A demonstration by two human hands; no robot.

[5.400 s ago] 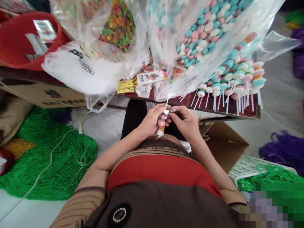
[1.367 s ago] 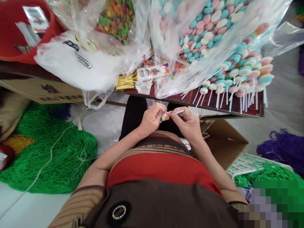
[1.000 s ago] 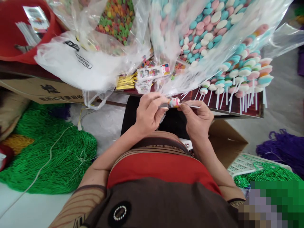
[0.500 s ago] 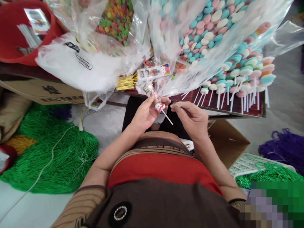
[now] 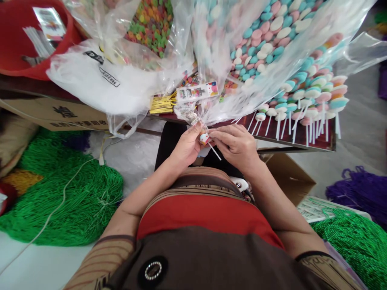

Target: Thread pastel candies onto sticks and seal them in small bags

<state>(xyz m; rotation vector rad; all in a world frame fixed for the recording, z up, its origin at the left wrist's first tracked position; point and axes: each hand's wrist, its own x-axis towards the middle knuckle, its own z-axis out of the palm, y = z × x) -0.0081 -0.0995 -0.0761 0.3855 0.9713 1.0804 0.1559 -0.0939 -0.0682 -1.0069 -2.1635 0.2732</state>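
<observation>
My left hand (image 5: 186, 144) is closed round a candy stick (image 5: 204, 138) in a clear printed wrapper, held over my lap at the table's front edge. Its white stick points down to the right. My right hand (image 5: 238, 145) pinches at the wrapper's lower end, where the stick comes out; the fingertips partly hide that spot. Just beyond the hands lie a bundle of yellow twist ties (image 5: 162, 104) and a printed wrapper (image 5: 196, 92). To the right, several candy skewers (image 5: 313, 93) in pink, blue and white lie with their sticks over the edge.
Large clear bags hold pastel candies (image 5: 263, 36) and ring-shaped candies (image 5: 151, 26). A red basin (image 5: 65, 52) stands at the left with white sticks inside. Green string (image 5: 66, 193) heaps at the lower left, and an open carton (image 5: 290, 177) stands under the table.
My right hand has moved left to the candy stick and now pinches its wrapper. The left hand keeps its hold, and the view has shifted slightly.
</observation>
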